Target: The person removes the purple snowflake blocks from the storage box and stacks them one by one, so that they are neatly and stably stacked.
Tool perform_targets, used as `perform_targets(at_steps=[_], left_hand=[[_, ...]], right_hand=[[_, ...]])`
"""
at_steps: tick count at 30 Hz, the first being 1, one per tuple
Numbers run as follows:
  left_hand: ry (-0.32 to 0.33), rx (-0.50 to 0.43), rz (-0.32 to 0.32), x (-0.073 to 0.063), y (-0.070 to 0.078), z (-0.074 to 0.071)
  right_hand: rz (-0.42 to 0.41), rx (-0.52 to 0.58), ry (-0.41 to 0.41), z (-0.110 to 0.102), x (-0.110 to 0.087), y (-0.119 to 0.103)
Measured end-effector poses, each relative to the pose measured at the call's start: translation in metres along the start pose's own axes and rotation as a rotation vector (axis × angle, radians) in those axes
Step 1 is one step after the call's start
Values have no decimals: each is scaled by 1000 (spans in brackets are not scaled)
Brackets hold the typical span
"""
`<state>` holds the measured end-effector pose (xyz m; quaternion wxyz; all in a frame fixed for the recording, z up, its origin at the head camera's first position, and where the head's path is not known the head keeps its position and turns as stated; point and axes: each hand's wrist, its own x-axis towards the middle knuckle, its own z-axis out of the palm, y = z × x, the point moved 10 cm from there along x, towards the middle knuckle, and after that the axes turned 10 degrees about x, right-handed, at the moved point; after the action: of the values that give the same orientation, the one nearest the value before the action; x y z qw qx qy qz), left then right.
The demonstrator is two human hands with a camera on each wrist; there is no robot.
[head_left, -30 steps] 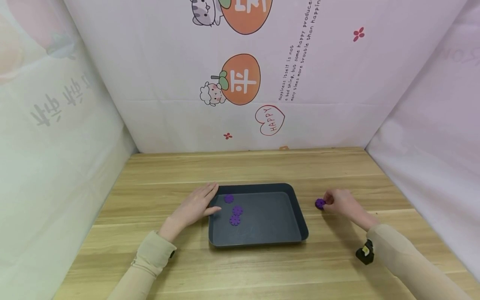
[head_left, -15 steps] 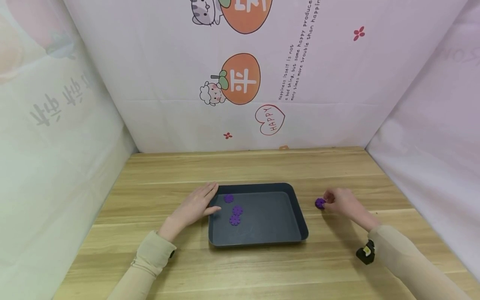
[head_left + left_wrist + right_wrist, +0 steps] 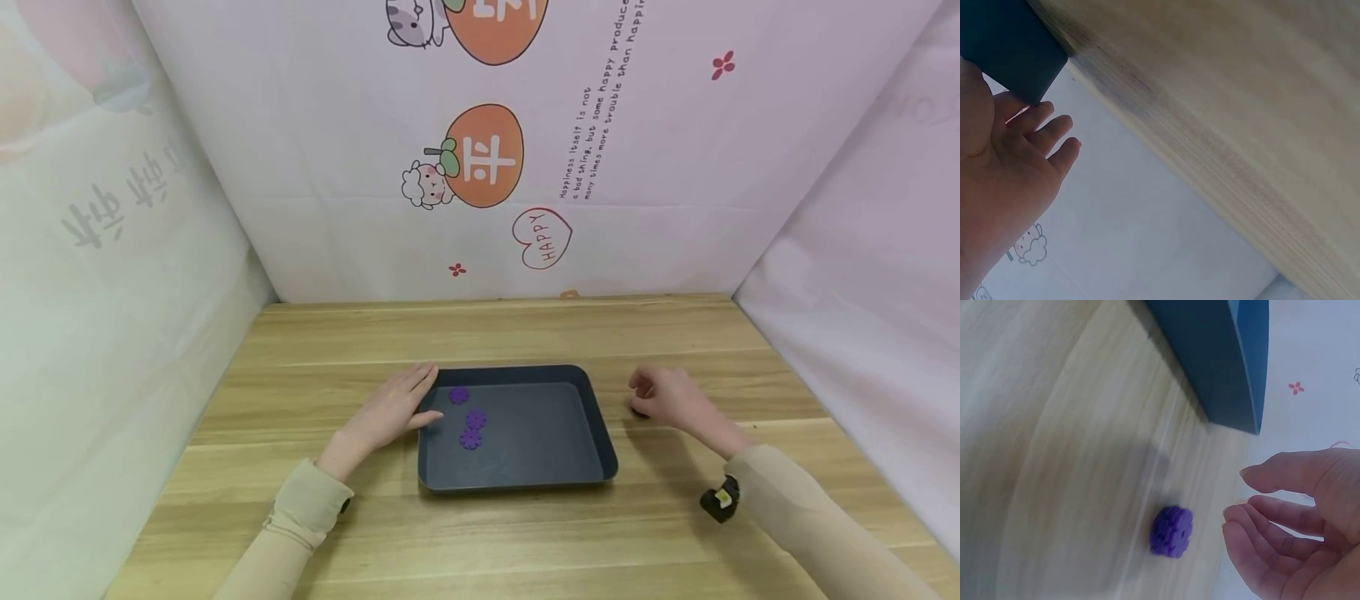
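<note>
Head view: the left hand (image 3: pixel 386 410) is resting on the dark tray's (image 3: pixel 543 442) left edge, fingers extended, thumb spread wide; three purple discs (image 3: pixel 471 438) are lying inside toward the left, the near two touching. The right hand (image 3: pixel 671 398) is hovering over the table (image 3: pixel 480 542), right of the tray. Left wrist: left fingers are sitting slightly apart against the tray corner. Right wrist: a purple stack (image 3: pixel 1172 531) is lying on the table; right thumb and curved fingers are leaving a narrow gap, holding nothing, apart from it.

beige long sleeves (image 3: pixel 802 492), black wrist device (image 3: pixel 714 507), yellowish patch (image 3: pixel 723 497)
</note>
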<state>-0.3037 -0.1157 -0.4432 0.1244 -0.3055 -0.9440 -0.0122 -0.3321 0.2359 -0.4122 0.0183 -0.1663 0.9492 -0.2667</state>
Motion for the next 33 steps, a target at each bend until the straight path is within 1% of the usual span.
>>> perform_targets(at_steps=[5,12,18,23,27,30,33], left_hand=[[4,3,1,0,-1,0],[-5,-2,0,0,-1,0],[-10,-6,2,0,-1,0],[-18,0,-5,-1,-2,2],[-17,-2,-6,-1,-2,2],[-17,1,-3,0,-2,2],[-21,-1,-5,-1,-2,1]], right_hand=[[-40,10,-3,2,4,-15],[-58,23,-14,7,12,-30],[-108,23,-10,12,19,-46],[-150,62,-17,18,22,-60],[-159,79,-36,25,24,-68],[-145,76,-55,31,27,-70],[-152,62,-75,37,30,-75]])
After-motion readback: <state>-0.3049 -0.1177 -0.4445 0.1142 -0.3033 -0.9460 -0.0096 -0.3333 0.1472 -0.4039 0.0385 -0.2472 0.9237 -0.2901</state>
